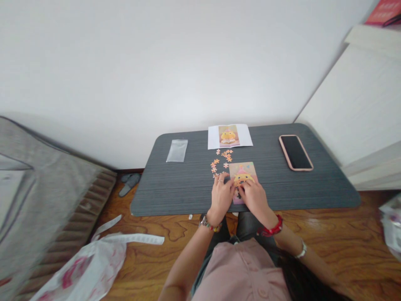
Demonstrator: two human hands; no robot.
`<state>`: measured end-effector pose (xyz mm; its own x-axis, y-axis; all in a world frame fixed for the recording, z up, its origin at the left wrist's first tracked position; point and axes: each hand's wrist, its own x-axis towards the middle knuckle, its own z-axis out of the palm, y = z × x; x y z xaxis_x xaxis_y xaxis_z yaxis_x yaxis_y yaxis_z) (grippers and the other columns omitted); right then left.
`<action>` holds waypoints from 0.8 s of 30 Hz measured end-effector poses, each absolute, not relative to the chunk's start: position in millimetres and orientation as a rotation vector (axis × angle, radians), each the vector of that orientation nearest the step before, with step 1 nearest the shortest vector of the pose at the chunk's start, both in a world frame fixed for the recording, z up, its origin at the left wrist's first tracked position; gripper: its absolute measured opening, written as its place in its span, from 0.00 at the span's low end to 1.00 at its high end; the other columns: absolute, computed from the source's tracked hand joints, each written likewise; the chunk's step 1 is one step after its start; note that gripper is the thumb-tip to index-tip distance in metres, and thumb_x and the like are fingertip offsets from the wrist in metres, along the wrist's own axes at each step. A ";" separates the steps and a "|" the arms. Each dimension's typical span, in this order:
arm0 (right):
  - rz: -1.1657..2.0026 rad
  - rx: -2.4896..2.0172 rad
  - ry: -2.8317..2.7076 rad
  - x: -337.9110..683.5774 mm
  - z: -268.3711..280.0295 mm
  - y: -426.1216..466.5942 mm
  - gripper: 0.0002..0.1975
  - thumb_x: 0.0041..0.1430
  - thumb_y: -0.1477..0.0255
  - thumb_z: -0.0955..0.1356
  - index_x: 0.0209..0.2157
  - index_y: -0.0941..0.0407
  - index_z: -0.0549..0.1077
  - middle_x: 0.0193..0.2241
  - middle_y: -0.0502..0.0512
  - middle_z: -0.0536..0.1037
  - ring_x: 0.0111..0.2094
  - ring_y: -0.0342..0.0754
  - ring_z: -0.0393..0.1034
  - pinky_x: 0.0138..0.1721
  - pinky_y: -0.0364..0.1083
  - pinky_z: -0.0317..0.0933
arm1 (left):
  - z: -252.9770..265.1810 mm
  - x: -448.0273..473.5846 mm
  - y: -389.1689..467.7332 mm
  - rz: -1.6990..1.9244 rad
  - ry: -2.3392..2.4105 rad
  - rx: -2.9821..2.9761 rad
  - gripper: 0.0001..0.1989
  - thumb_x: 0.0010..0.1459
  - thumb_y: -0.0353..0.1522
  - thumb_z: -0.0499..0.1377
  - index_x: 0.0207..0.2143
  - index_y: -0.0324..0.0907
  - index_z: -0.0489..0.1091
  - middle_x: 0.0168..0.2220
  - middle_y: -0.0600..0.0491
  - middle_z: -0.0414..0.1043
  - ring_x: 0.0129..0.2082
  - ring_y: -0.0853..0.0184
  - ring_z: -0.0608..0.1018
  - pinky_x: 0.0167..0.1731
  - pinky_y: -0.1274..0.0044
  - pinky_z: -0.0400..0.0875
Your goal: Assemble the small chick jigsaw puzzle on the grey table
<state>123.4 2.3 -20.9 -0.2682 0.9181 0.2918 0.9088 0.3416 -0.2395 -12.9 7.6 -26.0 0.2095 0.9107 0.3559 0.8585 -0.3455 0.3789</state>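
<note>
A jigsaw puzzle [242, 168] with a yellow cartoon figure in a pink hat lies near the table's front edge. Dark gaps show in its lower part, between my hands. My left hand [221, 194] rests at the puzzle's left side, fingers bent and apart, thumb side by its edge. Over the lower right of the puzzle, my right hand [255, 200] has its fingertips drawn together; whatever they hold is hidden. Loose jigsaw pieces [228, 155] lie scattered behind and left of the puzzle, some close to my left fingertips.
A paper sheet with the reference picture [229, 136] lies at the back of the dark table [175, 188]. A clear plastic bag [177, 151] is at left, a phone [296, 153] at right. A white wall [188, 62] stands behind. Slippers [129, 183] are on the floor.
</note>
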 end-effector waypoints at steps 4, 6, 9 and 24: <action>0.067 -1.619 -2.249 123.8 -20.8 3.0 0.11 0.58 0.74 0.61 0.26 0.56 0.73 0.29 0.59 0.74 0.33 0.50 0.68 0.37 0.48 0.59 | -25.3 -13.5 7.6 0.791 1.735 2.372 0.07 0.56 0.28 0.55 0.35 0.44 0.71 0.45 0.50 0.64 0.46 0.62 0.67 0.53 0.62 0.60; 0.070 -1.624 -2.251 125.1 -22.3 3.4 0.11 0.58 0.73 0.61 0.25 0.56 0.72 0.29 0.58 0.74 0.32 0.50 0.68 0.37 0.48 0.59 | -24.9 -13.5 7.3 0.786 1.744 2.365 0.07 0.56 0.28 0.55 0.36 0.44 0.71 0.45 0.49 0.64 0.46 0.61 0.67 0.53 0.63 0.61; 0.063 -1.581 -2.245 127.6 -24.3 5.2 0.08 0.58 0.73 0.61 0.31 0.56 0.72 0.32 0.58 0.74 0.34 0.50 0.67 0.38 0.48 0.58 | -24.4 -13.0 7.0 0.778 1.755 2.358 0.07 0.56 0.29 0.54 0.36 0.44 0.71 0.45 0.49 0.63 0.46 0.61 0.67 0.52 0.63 0.62; 0.030 -1.496 -2.489 131.4 -22.6 10.9 0.10 0.60 0.75 0.61 0.35 0.56 0.73 0.32 0.57 0.73 0.37 0.51 0.66 0.42 0.49 0.55 | -24.1 -12.6 8.2 0.779 1.731 2.340 0.07 0.56 0.29 0.54 0.36 0.44 0.71 0.45 0.49 0.63 0.46 0.61 0.67 0.51 0.65 0.64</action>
<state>131.4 10.9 -22.6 -0.4488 0.8729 0.1912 0.8680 0.4767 -0.1390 -12.6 8.2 -24.1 0.2094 0.9217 0.3264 0.8555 -0.3344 0.3954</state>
